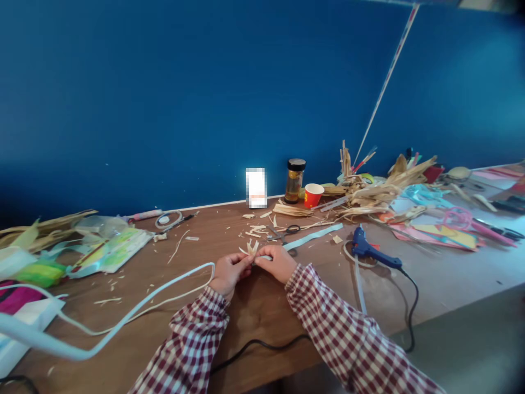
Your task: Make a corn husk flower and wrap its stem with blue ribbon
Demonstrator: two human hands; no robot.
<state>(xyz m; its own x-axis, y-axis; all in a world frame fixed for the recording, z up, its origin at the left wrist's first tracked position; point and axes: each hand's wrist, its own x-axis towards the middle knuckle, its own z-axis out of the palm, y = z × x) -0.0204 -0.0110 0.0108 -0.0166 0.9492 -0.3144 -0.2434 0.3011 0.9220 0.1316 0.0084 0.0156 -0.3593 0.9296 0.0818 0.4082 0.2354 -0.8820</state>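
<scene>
My left hand [229,272] and my right hand [279,262] meet over the middle of the brown table [262,306]. Both pinch a small pale piece of dried husk [251,248] with several pointed petals sticking up between the fingertips. Both sleeves are red-and-white checked. Scissors [286,232] with dark handles lie just beyond my right hand, next to a light blue strip [315,236]. Small husk scraps [257,228] are scattered behind my hands.
A blue glue gun [371,251] with a black cord lies to the right. A jar [295,180], a red cup [313,195] and a heap of dried husks [377,191] stand against the blue wall. White cables [135,312] and packets [109,251] lie on the left.
</scene>
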